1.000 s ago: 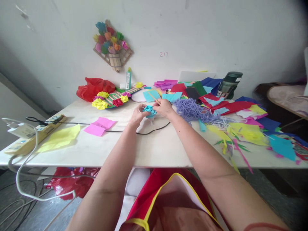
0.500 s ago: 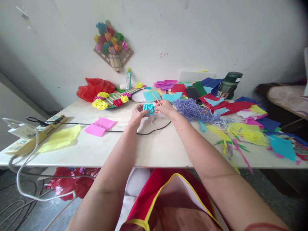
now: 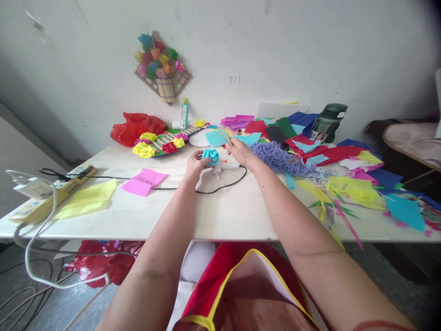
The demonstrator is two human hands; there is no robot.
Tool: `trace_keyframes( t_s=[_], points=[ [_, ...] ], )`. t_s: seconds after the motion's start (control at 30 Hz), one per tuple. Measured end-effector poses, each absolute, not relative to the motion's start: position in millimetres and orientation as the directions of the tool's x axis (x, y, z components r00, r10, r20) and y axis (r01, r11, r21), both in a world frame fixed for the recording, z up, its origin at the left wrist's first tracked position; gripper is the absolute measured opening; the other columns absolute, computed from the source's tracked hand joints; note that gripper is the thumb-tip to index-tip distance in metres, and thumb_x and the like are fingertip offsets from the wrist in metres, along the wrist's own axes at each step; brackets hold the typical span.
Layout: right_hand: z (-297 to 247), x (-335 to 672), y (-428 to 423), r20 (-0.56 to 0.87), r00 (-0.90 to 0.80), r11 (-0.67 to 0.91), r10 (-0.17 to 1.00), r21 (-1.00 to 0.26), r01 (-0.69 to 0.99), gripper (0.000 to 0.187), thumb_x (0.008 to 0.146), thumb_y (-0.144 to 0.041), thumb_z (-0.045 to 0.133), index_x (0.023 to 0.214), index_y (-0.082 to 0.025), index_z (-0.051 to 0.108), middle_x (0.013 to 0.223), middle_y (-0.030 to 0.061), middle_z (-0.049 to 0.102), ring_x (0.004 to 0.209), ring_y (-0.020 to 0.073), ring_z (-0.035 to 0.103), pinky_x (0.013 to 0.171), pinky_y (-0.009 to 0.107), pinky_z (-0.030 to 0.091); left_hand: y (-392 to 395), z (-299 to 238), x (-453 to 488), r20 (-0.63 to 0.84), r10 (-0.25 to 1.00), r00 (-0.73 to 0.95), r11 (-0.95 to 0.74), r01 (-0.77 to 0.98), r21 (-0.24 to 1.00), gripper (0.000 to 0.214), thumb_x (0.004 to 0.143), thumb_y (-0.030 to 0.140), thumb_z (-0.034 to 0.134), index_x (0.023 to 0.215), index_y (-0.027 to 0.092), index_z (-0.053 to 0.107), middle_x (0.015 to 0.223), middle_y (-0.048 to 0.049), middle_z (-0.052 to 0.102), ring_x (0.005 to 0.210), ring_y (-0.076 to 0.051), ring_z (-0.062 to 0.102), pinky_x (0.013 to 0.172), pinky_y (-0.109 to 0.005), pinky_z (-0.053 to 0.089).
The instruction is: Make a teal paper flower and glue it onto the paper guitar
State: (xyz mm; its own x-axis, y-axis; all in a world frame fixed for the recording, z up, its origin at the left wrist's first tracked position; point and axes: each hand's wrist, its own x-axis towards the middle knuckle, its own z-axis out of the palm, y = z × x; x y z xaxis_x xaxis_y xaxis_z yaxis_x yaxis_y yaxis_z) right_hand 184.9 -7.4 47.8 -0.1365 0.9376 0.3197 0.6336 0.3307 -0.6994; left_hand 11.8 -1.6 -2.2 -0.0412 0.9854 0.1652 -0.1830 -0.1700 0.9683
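My left hand (image 3: 195, 164) is closed around a crumpled blue paper flower (image 3: 211, 156) held just above the white table (image 3: 220, 211). My right hand (image 3: 241, 152) sits a little to the right of the flower and pinches a thin wooden stick (image 3: 224, 136) that points up and away. A white glue gun (image 3: 223, 168) lies on the table below the flower, its black cord (image 3: 220, 186) curling toward me.
Pink (image 3: 143, 181) and yellow (image 3: 86, 197) sheets lie left, beside a power strip (image 3: 48, 193). Colored paper scraps (image 3: 344, 174) and purple yarn (image 3: 275, 158) cover the right side. A glue bottle (image 3: 184, 113), red bag (image 3: 136, 125), flower craft (image 3: 161, 142) and green jar (image 3: 329, 122) stand by the wall.
My right hand has drawn away from the blue flower to the right, taking the stick with it. My left hand keeps the flower, turned slightly.
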Motion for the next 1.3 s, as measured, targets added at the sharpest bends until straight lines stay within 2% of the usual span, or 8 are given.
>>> trace_keyframes(
  t_s=[0.13, 0.27, 0.37, 0.5, 0.6, 0.73, 1.03, 1.3],
  points=[
    [43.3, 185.1, -5.7, 0.333, -0.260, 0.413, 0.906, -0.566, 0.714, 0.026, 0.087, -0.029, 0.042, 0.077, -0.015, 0.062, 0.072, 0.0020, 0.062, 0.068, 0.0123, 0.051, 0.063, 0.022, 0.035, -1.6, -1.6, 10.6, 0.148, 0.986, -0.079, -0.160, -0.190, 0.969, 0.051, 0.046, 0.021, 0.071, 0.093, 0.019, 0.053, 0.077, -0.0013, 0.064, 0.069, -0.018, 0.064, 0.064, -0.035, 0.054],
    [38.4, 186.0, -6.2, 0.306, -0.320, 0.431, 0.897, -0.439, 0.788, 0.034, 0.086, -0.042, 0.047, 0.071, -0.017, 0.064, 0.064, -0.0012, 0.059, 0.061, 0.0111, 0.047, 0.056, 0.022, 0.027, -1.0, -2.0, 10.1, 0.133, 0.986, -0.101, -0.151, -0.192, 0.970, 0.053, 0.046, 0.020, 0.070, 0.096, 0.019, 0.052, 0.078, -0.0018, 0.063, 0.069, -0.019, 0.063, 0.065, -0.035, 0.054],
    [38.9, 186.3, -7.4, 0.287, -0.311, 0.405, 0.906, -0.376, 0.833, 0.037, 0.089, -0.045, 0.042, 0.078, -0.019, 0.066, 0.071, 0.0003, 0.063, 0.063, 0.0121, 0.049, 0.055, 0.023, 0.025, 0.1, -3.0, 9.7, 0.133, 0.985, -0.110, -0.151, -0.179, 0.972, 0.051, 0.047, 0.022, 0.069, 0.095, 0.019, 0.052, 0.078, -0.0021, 0.062, 0.070, -0.019, 0.063, 0.066, -0.036, 0.054],
    [41.3, 185.8, -7.8, 0.309, -0.292, 0.389, 0.905, -0.325, 0.862, 0.031, 0.091, -0.038, 0.041, 0.094, -0.020, 0.066, 0.085, 0.0028, 0.068, 0.071, 0.0139, 0.053, 0.057, 0.023, 0.026, 0.8, -3.7, 9.0, 0.129, 0.983, -0.130, -0.150, -0.173, 0.973, 0.049, 0.047, 0.021, 0.068, 0.094, 0.019, 0.051, 0.079, -0.0022, 0.061, 0.070, -0.018, 0.063, 0.065, -0.036, 0.055],
    [42.4, 185.7, -8.9, 0.300, -0.302, 0.385, 0.905, -0.277, 0.880, 0.028, 0.088, -0.036, 0.045, 0.088, -0.020, 0.068, 0.087, 0.0037, 0.069, 0.073, 0.0148, 0.054, 0.058, 0.023, 0.026, 1.3, -4.4, 8.3, 0.128, 0.982, -0.139, -0.151, -0.168, 0.974, 0.048, 0.048, 0.021, 0.068, 0.094, 0.020, 0.051, 0.080, -0.0020, 0.061, 0.072, -0.018, 0.063, 0.066, -0.035, 0.055],
    [44.6, 186.9, -12.4, 0.291, -0.297, 0.373, 0.909, -0.256, 0.892, 0.026, 0.086, -0.035, 0.049, 0.082, -0.020, 0.069, 0.083, 0.0036, 0.069, 0.071, 0.0146, 0.055, 0.057, 0.024, 0.027, 3.2, -6.2, 6.9, 0.127, 0.981, -0.145, -0.150, -0.161, 0.975, 0.049, 0.049, 0.021, 0.067, 0.095, 0.020, 0.051, 0.078, -0.0016, 0.061, 0.072, -0.019, 0.064, 0.065, -0.035, 0.054],
    [46.0, 189.9, -14.0, 0.269, -0.249, 0.316, 0.931, -0.246, 0.916, 0.024, 0.084, -0.035, 0.053, 0.081, -0.020, 0.072, 0.081, 0.0059, 0.070, 0.073, 0.0156, 0.058, 0.059, 0.024, 0.031, 2.2, -6.0, 6.7, 0.140, 0.982, -0.124, -0.155, -0.117, 0.981, 0.058, 0.051, 0.020, 0.066, 0.106, 0.022, 0.050, 0.073, 0.0015, 0.061, 0.069, -0.018, 0.064, 0.062, -0.032, 0.054],
    [46.3, 189.1, -14.2, 0.278, -0.231, 0.299, 0.932, -0.238, 0.924, 0.025, 0.083, -0.035, 0.054, 0.079, -0.019, 0.072, 0.083, 0.0085, 0.071, 0.076, 0.0184, 0.061, 0.061, 0.025, 0.035, 4.0, -7.3, 7.9, 0.145, 0.979, -0.141, -0.160, -0.100, 0.982, 0.056, 0.049, 0.020, 0.067, 0.102, 0.022, 0.050, 0.075, 0.0008, 0.061, 0.068, -0.018, 0.064, 0.061, -0.033, 0.053]
  ],
)
